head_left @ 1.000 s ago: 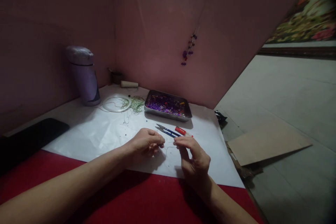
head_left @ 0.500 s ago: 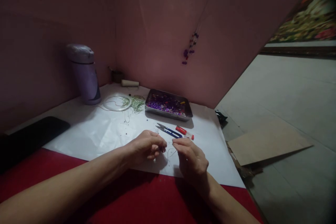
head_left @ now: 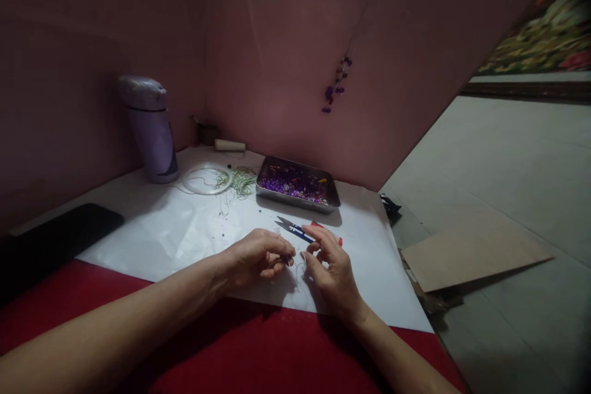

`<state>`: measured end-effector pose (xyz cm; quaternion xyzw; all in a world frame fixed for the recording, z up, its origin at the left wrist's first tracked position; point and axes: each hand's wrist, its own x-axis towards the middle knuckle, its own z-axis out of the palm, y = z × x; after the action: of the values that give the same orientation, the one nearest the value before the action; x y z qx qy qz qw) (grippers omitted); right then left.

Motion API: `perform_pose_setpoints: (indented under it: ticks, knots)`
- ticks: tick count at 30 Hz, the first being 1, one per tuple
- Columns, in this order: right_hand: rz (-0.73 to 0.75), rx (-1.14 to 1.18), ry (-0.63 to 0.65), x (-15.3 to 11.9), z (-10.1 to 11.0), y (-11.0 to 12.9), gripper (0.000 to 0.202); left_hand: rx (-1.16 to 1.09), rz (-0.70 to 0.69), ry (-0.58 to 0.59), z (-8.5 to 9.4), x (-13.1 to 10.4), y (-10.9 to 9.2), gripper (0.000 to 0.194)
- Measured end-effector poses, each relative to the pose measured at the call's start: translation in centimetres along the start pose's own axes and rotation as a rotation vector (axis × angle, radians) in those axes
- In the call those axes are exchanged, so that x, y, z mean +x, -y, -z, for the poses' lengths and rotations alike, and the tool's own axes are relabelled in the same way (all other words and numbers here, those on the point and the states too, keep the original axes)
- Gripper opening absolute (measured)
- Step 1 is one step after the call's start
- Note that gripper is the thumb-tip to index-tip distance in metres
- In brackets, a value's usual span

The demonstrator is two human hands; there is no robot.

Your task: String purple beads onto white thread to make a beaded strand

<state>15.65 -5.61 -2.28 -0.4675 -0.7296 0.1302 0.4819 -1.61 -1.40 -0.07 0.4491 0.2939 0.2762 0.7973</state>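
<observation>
Both hands are over a shiny white sheet on the red tabletop. The left hand has its fingertips pinched narrow, but I cannot tell what is in them. The right hand is just beside it, thumb and first finger a little apart; I cannot tell if it holds anything. A thin pale thread shows between them. Small blue-handled metal scissors lie behind the fingers. Past those is a silver metal tray with shiny purple beads.
</observation>
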Motion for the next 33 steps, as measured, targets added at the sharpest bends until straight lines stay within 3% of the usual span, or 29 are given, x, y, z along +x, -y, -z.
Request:
perform_pose_setpoints:
  ticks: [3, 6, 14, 20, 25, 29, 33]
  knots:
    - [-0.069, 0.114, 0.094, 0.14, 0.00, 0.03, 0.035, -0.005, 0.016, 0.014, -0.09, -0.03, -0.11, 0.008]
    - [-0.044, 0.140, 0.182, 0.17, -0.05, 0.45, 0.019, -0.005, 0.029, 0.037, -0.24, -0.11, -0.23, 0.008]
    - [0.035, -0.020, 0.179, -0.06, -0.20, 0.75, 0.015, 0.026, 0.040, 0.029, -0.25, -0.10, -0.20, 0.009]
    - [0.007, 0.001, -0.024, 0.03, 0.36, 0.44, 0.010, 0.030, 0.070, 0.000, -0.21, 0.16, -0.16, 0.006]
    - [-0.196, 0.257, -0.171, 0.30, 0.57, 0.25, 0.011, 0.074, 0.146, 0.002, -0.44, 0.00, -0.24, 0.008]
    - [-0.293, 0.531, -0.239, 0.70, 0.47, 0.49, 0.012, 0.133, 0.191, 0.043, -0.56, -0.22, -0.26, 0.006]
    - [-0.335, 0.627, -0.236, 0.92, 0.42, 0.58, 0.013, 0.153, 0.197, 0.063, -0.69, -0.38, -0.13, 0.005]
